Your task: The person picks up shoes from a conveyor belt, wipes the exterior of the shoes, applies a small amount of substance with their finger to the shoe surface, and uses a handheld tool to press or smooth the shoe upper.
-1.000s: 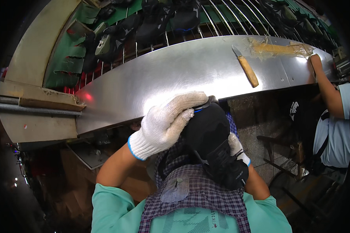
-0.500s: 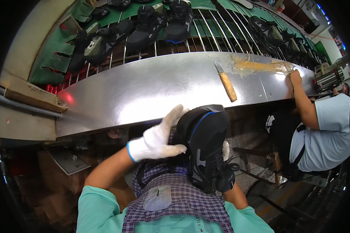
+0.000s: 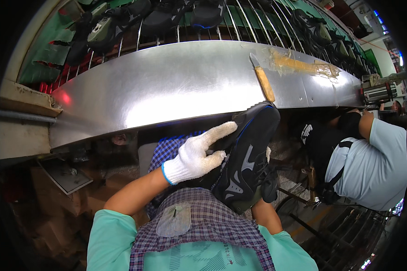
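A black sneaker with grey side patches and a blue line along its sole edge is held above my lap, its toe pointing up and away to the right. My right hand grips it from behind; only a bit of pale glove shows past the laces, the other fingers hidden. My left hand, in a white knitted glove with a blue cuff, is beside the sole. Its forefinger stretches to the sole edge near the toe, and the thumb is spread apart, close to the sole's side.
A metal bench runs across in front, carrying a wooden-handled knife and yellowed tape. Behind it, black shoes sit on a rack of metal rods. A co-worker in a pale shirt sits at the right.
The sneaker has turned, showing more of its side, its toe now farther up and right. My left hand has moved right, its forefinger now at the sole edge. The co-worker's hand has left the bench.
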`<state>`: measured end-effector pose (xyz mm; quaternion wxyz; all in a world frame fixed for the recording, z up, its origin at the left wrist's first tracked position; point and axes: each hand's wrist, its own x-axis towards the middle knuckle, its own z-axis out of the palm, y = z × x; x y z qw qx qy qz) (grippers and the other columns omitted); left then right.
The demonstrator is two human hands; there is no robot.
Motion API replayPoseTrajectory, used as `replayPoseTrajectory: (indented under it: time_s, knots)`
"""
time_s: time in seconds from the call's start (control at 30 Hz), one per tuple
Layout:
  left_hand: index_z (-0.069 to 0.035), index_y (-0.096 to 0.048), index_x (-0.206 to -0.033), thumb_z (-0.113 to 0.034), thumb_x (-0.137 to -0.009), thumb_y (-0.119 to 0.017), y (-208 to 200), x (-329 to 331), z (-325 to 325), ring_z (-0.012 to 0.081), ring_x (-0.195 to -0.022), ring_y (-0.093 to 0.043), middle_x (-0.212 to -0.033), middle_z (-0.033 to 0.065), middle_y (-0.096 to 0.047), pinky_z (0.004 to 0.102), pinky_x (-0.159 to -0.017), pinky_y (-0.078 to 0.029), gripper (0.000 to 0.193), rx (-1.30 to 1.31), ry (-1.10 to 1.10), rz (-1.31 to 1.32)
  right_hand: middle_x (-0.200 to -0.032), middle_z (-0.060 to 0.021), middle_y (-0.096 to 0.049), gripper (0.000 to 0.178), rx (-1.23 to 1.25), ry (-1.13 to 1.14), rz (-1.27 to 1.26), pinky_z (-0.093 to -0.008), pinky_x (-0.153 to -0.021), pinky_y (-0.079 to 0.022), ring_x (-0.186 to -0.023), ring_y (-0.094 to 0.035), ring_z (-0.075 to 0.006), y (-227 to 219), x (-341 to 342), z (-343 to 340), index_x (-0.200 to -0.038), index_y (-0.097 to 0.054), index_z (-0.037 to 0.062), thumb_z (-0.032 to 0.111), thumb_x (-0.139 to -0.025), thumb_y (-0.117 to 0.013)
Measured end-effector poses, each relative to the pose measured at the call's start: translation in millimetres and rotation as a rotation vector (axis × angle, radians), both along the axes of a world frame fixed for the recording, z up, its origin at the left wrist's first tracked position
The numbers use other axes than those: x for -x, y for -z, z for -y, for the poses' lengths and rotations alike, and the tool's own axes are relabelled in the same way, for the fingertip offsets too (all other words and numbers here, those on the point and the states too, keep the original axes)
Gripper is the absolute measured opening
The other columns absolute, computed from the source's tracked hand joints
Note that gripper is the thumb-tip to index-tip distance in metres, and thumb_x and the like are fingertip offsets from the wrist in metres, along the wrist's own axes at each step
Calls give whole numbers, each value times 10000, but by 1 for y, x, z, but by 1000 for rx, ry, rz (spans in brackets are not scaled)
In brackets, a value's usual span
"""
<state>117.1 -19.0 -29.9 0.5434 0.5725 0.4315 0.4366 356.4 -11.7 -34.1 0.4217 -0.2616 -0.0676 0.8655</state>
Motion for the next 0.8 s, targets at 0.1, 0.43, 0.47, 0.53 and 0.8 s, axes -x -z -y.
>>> replayPoseTrajectory:
  time_s: [0.1, 0.43, 0.47, 0.53, 0.8]
  knots:
    - [-22, -438, -1636, -22, -921, -679, -3, -2, 2, 243, -1457, -570, -1612, 174, -560, 359, -1140, -533, 755, 74, -1, 49, -1499, -178, -613, 753, -1, 4, -4, -430, -1125, -542, -1327, -633, -288, 1, 3, 0, -1573, -513, 37, 615, -1091, -507]
    - [-4, -491, -1599, -46, -920, -719, 1, -11, 11, 258, -1457, -577, -1596, 193, -572, 350, -1173, -499, 718, 23, -55, -22, -1492, -173, -617, 745, -11, 17, -1, -429, -1119, -543, -1317, -635, -286, -2, -2, 5, -1572, -517, 41, 616, -1099, -487]
    - [2, -502, -1589, -51, -922, -723, 1, -12, 12, 258, -1454, -580, -1589, 197, -579, 346, -1176, -495, 705, 31, -65, -21, -1491, -172, -618, 744, -10, 19, -1, -429, -1119, -543, -1316, -635, -286, -2, -3, 6, -1571, -517, 42, 616, -1099, -485]
    - [7, -518, -1574, -56, -925, -732, 7, -15, 14, 259, -1448, -588, -1574, 201, -591, 340, -1169, -500, 686, 0, -81, -42, -1490, -171, -619, 743, -12, 20, -2, -429, -1118, -543, -1314, -636, -286, -3, -4, 6, -1571, -518, 42, 616, -1101, -481]
    - [-12, -632, -1464, -58, -936, -759, 11, -20, 39, 425, -1173, -744, -1403, 322, -657, 392, -985, -610, 545, -340, -186, -290, -1484, -167, -622, 738, -37, 13, -6, -429, -1113, -544, -1306, -637, -284, -7, -7, 4, -1570, -520, 46, 617, -1107, -466]
